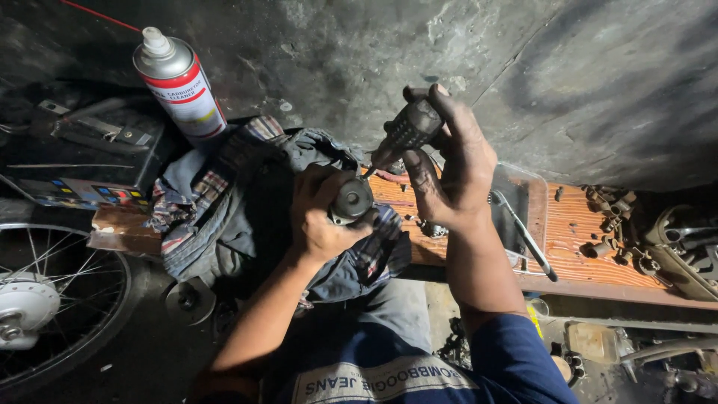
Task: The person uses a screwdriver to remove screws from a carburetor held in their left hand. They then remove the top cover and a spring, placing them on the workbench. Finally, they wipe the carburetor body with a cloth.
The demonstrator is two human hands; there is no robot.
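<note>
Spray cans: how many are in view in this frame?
1. A single silver and red spray can stands at the upper left, behind the pile of cloth. More could be hidden in the dark clutter at the left and right edges.

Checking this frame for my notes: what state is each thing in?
Left hand: gripping a small round metal part.
Right hand: holding a screwdriver, tip at the part.
Spray can: upright, uncapped.
Rags: crumpled in a heap.
Wheel: lying on the floor.
</note>
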